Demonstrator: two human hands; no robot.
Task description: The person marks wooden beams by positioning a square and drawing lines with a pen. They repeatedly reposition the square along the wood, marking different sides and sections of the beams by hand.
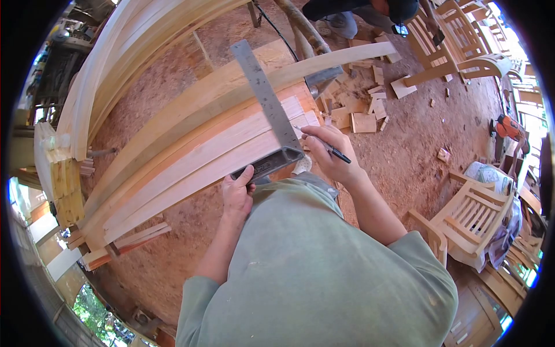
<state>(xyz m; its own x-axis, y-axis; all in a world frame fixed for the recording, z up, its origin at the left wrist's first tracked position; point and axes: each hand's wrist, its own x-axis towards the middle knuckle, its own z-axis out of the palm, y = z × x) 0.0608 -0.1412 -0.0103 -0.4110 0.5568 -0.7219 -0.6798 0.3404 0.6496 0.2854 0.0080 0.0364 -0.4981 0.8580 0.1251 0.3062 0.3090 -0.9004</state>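
Observation:
A metal try square [266, 98] lies across pale wooden strips [202, 168], its blade reaching over a curved board [341, 56]. My left hand [237, 194] grips the dark handle of the square at its left end, thumb on top. Close to the square's corner, my right hand [329, 151] is closed round a black pen [335, 152], with the tip at the strips beside the blade. The strips rest on a wooden workpiece with an orange-toned surface, just in front of my body.
Long curved boards [104, 75] stand at the upper left. Wood offcuts [363, 122] lie on the dirt floor beyond the bench. Another person [342, 24] is at the top. Wooden chairs [471, 217] and an orange power tool [509, 127] are on the right.

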